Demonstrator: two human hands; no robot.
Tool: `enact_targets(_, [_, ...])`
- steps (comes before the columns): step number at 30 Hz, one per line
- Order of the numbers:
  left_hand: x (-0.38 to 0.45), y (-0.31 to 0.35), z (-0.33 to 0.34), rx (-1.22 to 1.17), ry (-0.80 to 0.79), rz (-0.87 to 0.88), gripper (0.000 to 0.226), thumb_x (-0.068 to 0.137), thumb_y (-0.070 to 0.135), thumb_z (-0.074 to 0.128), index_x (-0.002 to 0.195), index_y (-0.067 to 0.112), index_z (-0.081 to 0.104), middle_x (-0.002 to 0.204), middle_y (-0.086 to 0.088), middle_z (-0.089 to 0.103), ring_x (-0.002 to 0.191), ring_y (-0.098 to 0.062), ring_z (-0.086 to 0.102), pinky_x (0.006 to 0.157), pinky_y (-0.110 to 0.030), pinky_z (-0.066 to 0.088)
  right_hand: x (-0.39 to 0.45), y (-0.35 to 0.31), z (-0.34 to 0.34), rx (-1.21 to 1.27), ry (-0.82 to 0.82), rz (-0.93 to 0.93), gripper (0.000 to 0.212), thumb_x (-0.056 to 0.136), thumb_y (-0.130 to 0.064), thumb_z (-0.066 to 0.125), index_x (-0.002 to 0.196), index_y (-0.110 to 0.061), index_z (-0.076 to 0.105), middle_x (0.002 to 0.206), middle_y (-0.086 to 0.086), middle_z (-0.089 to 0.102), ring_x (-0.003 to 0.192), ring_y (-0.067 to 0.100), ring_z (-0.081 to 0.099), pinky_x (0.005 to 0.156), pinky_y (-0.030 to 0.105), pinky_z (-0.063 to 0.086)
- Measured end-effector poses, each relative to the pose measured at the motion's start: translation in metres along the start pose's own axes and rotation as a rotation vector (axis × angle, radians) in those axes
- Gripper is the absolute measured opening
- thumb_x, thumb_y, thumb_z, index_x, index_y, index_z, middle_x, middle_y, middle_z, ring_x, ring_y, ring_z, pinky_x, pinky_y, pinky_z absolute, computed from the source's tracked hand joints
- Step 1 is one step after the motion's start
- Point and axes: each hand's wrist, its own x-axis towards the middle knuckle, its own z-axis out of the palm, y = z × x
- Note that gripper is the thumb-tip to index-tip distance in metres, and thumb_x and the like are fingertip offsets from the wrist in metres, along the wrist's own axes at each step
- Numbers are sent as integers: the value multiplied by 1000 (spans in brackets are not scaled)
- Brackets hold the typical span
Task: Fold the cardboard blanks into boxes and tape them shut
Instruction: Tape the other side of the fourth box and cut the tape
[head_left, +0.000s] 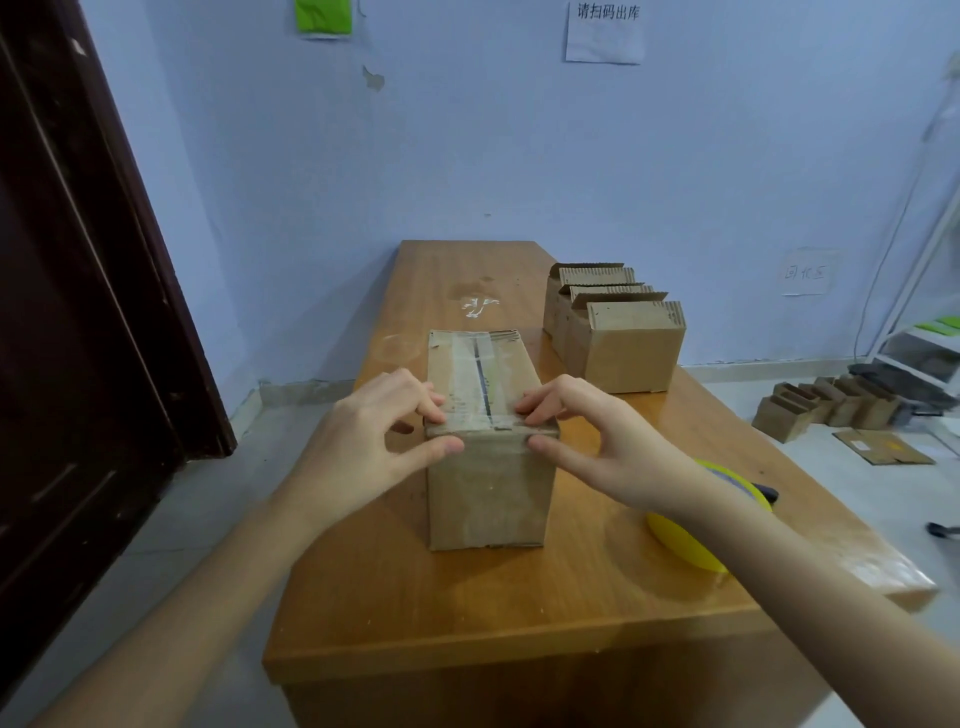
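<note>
We judge the step in hand to be smoothing the tape end down over the near top edge of the box, which stands in the middle of the counter, nearer its left edge than its right. A strip of clear tape runs along the seam of the closed top flaps, from the far edge to the near one.

Our left hand and right hand both pinch that near top edge, fingertips curled onto the top and thumbs pressed against the front face, one at each corner.

To do this well, we should keep the flaps pushed together so the seam does not gape, then rub the tape outward from the middle toward the corners and down the front face, so no bubble or loose tail remains. Firm thumb pressure on the front panel matters most, since a short tail there would peel first.

The yellow tape dispenser lies near the right edge, partly hidden behind our right forearm. Whether the tape end truly laps onto the front face is hard to make out, as the tape is clear. The box's bottom and far side are out of sight. Open boxes stand toward the far right corner.
</note>
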Motion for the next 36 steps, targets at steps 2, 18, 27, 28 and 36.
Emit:
enact_targets(2, [-4,-4,3,77,23,120,38,84,49,58,90,12,66,104,5,64,116,-5,56,82,-34,56,-6,9,8,18,41,-58,19,93,-26,56,105,-12,58,120,-5,59,123,8,50,100,32,45])
enact_targets(18, [-15,5,37,-56,307,-52,40,79,44,65,91,6,61,107,6,59,119,-4,53,73,-25,58,-6,-7,56,119,527,79,27,78,-37,72,90,-19,57,102,-5,63,111,4,57,88,13,47])
enact_targets(27, [-17,11,28,-337,256,-123,14,81,12,65,90,1,66,104,-1,63,118,-9,56,79,-13,52,-11,-2,41,177,412,46,23,85,-32,61,97,-12,66,109,-4,67,117,2,56,91,14,47])
enact_targets(28, [-17,11,28,-349,251,-132,14,81,12,65,90,1,66,105,-2,63,118,-9,56,79,-13,51,-11,-2,41,182,411,42,22,86,-31,60,98,-13,66,109,-4,67,117,2,56,90,14,47])
enact_targets(36, [-20,6,28,-363,210,-125,25,88,29,58,98,7,65,109,10,61,122,-7,52,85,-14,49,-13,1,40,248,376,44,25,90,-24,52,105,-10,66,115,-3,67,123,5,53,97,18,45])
